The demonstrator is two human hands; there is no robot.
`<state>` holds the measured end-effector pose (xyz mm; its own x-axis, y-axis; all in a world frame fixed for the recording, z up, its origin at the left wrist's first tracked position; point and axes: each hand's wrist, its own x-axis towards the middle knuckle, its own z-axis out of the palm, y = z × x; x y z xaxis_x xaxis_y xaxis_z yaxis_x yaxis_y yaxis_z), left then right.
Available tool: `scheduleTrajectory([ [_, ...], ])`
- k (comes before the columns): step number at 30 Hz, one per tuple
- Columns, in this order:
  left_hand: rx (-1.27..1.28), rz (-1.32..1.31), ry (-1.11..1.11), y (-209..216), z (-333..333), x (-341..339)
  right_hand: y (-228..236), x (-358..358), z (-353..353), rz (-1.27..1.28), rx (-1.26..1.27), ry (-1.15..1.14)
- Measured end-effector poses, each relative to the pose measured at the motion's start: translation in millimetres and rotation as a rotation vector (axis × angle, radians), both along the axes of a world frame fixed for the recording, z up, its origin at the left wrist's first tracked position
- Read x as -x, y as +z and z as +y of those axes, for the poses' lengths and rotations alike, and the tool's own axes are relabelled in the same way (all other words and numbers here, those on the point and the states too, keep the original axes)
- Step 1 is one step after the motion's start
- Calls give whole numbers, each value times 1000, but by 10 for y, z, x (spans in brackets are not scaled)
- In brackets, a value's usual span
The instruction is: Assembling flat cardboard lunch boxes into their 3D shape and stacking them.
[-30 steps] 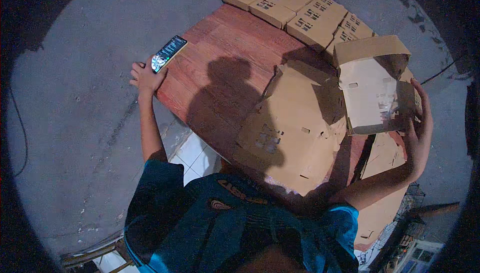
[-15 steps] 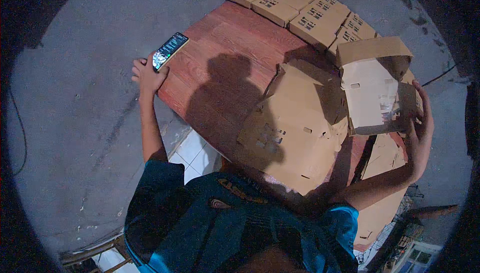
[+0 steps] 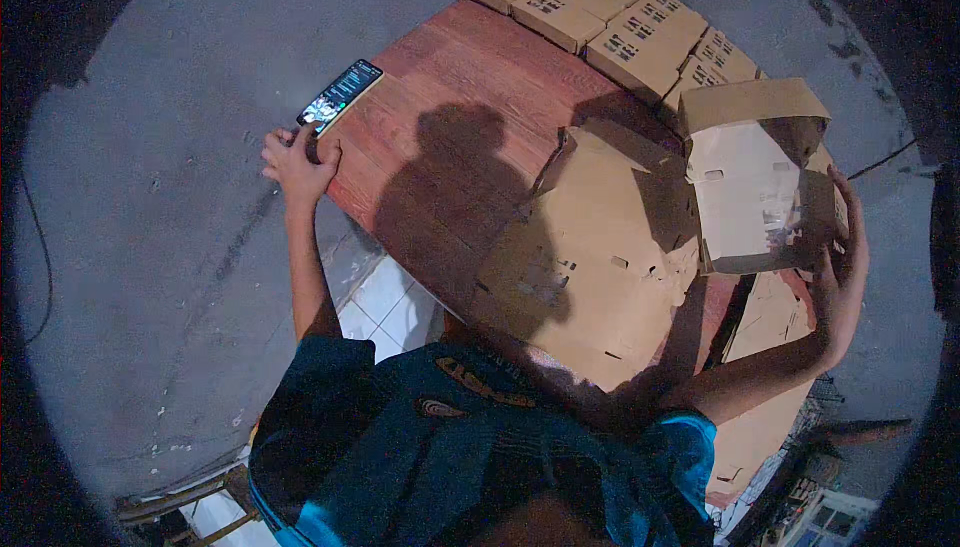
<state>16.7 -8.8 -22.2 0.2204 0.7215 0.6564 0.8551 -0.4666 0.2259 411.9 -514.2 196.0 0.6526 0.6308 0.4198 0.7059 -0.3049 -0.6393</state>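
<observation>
A smartphone (image 3: 350, 87) with a lit screen lies at the left edge of the reddish wood-patterned table (image 3: 430, 77). My left hand (image 3: 303, 169) is just below it, fingers apart, one fingertip at the phone's lower end. On the right, my right hand (image 3: 842, 267) grips the side of a part-folded cardboard box (image 3: 740, 182), thumb at its near corner. This box stands open toward me, its flap raised at the far side, its inside pale. Beside it a flattened box blank (image 3: 600, 247) with slots and raised flaps lies across the table.
Closed cardboard boxes (image 3: 575, 2) with dark print line the far table edge. More flat cardboard (image 3: 765, 317) lies under my right forearm. White tiles (image 3: 385, 307) show below the table's near left edge. Grey floor (image 3: 170, 167) stretches to the left.
My left hand has drawn back slightly from the phone, its thumb now away from the phone's edge. The right hand keeps its grip on the box.
</observation>
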Motion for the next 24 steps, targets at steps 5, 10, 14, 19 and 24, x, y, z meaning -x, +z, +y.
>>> scheduleTrajectory([
  [5,46,45,-10,25,30,-10,-1,18,-12,111,-28,-23],
  [10,14,51,-13,11,51,-9,-19,-6,-34,27,7,-45],
  [14,24,35,-16,1,61,-13,-20,-42,-41,129,-48,26],
  [19,31,47,-6,26,62,-17,-7,-47,-43,24,-7,67],
  [24,32,39,-4,59,49,-32,-13,-14,-30,23,-24,0],
])
